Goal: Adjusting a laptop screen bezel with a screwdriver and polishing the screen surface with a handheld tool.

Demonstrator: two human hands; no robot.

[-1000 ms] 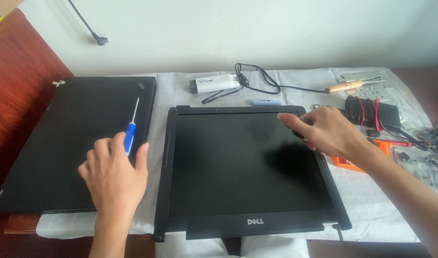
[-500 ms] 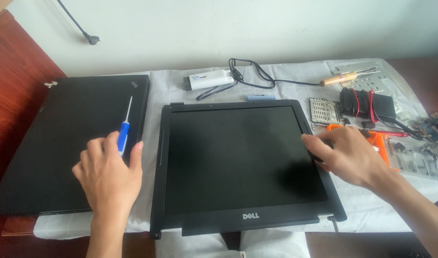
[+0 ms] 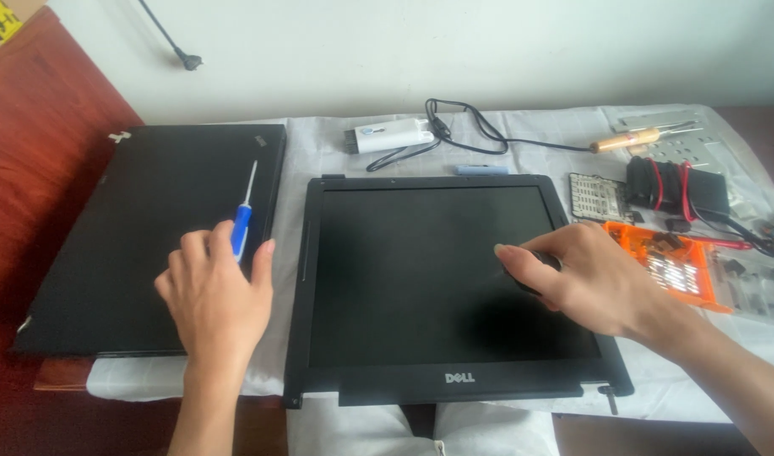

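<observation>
Left hand [image 3: 214, 291] curled round blue-handled screwdriver [image 3: 243, 221], handle closed in the fingers, thin shaft pointing away toward the wall. Held over right edge of closed black laptop [image 3: 150, 236], prob. parked there so tool stays ready while other hand works. Can't tell if wrist rests on the lid.

Right hand [image 3: 594, 279] lies on right part of the black screen panel [image 3: 437, 279], fingers bent, tips pressed to the glass near the right bezel. Something small and dark under the fingers; too hidden to say what, so can't tell if gripping or just pressing. Looks like a steadying or feeling touch, palm low, forearm coming in from lower right.

Screen panel: flat, face up, centre of table [image 3: 319, 139], on white cloth, just beside the laptop w/ narrow strip of cloth between. Matte dark glass, thick black plastic bezel, wider strip along near edge, small tab at near right corner. Near edge overhangs table front a bit. No cracks seen.

Behind panel: white adapter block [image 3: 391, 135] w/ black cable [image 3: 471, 131], small pale blue stick [image 3: 481, 170]. To the right: wooden-handled tool [image 3: 632, 139], small circuit board [image 3: 596, 196], black pack w/ red wires [image 3: 678, 187], orange tray [image 3: 674, 266] just beside the right hand. Parts laid out on right side, within reach.
</observation>
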